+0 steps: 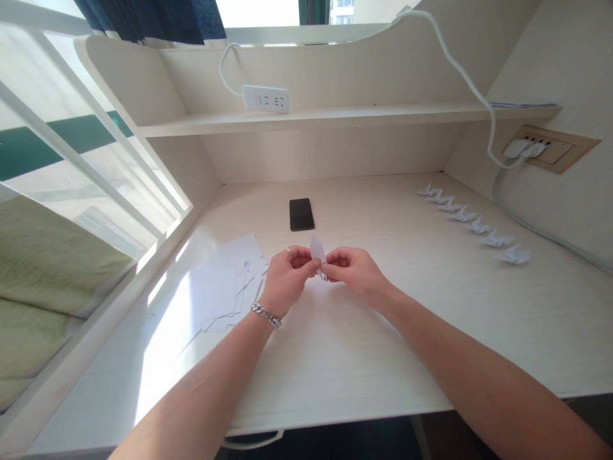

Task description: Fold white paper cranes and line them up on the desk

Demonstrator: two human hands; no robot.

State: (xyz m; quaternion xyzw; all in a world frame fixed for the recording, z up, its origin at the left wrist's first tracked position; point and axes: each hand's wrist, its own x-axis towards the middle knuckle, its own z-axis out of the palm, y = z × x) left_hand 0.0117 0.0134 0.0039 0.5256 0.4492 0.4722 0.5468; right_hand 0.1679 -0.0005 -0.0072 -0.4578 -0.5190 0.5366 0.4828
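Note:
A small folded piece of white paper stands upright between my two hands, its pointed tip facing up. My left hand, with a ring and a chain bracelet, pinches the paper's left side between thumb and fingers. On the opposite side, the thumb and fingertips of my right hand grip its lower right part. The fingers cover much of the paper's lower folds. Loose white paper sheets lie overlapping to the left of my hands.
Beyond my hands lies a black phone. Several folded paper cranes form a row at the right. A power strip rests on the shelf. A white cable runs to the wall socket. Railing borders the left.

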